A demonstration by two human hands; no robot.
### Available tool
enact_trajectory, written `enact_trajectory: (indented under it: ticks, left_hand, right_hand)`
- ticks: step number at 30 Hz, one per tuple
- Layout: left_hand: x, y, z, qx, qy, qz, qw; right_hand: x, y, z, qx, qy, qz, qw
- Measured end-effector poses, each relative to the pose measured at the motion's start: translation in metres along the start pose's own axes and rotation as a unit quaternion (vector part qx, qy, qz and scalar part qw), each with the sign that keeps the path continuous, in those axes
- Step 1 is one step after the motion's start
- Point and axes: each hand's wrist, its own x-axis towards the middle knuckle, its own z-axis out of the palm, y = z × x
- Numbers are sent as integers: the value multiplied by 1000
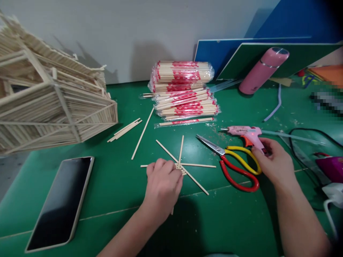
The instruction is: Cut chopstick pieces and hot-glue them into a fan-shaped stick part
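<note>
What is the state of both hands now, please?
Left hand: curled over the crossed sticks; whether it grips them cannot be told.
Right hand: closed, holding the pink glue gun.

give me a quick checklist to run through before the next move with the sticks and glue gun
1. Crossed sticks attended: ok, the left hand rests over them near where they cross.
2. Glue gun in hand: ok, the right hand is at its handle.
3. Nozzle apart from the left hand: ok, there is a gap between them.
4. Glue stick present: ok, it sticks out of the gun's back.
5. Space between the hands free: not ok, the scissors lie there.
6. Glue hot: cannot tell.
</note>
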Motion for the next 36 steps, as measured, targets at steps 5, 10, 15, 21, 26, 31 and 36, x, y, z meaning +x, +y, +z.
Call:
enact_trajectory:
  ticks: [5,10,15,21,26,31,36]
  left_hand:
    - [-1,0,-4,2,3,2,1000]
    - [-6,1,-4,-7,-5,-23,1000]
    - [-6,1,-1,-17,-9,-32,999]
    - [-4,2,2,-24,-3,-32,999]
    - [-3,2,2,-31,-5,-33,999]
    - [-1,1,3,-35,-9,-34,999]
    - [-2,0,3,-38,-5,-32,999]
  right_hand:
    - [-2,-2,1,-5,7,4,1000]
    - [-2,-1,1,-6,14,-1,1000]
    - [-3,-1,0,-7,13,-4,1000]
    - [-3,-2,0,-5,11,-3,1000]
    - [-3,-1,1,-5,9,-1,1000]
    - [-3,-1,1,-7,10,-1,1000]
    - [-4,-2,0,-4,10,3,1000]
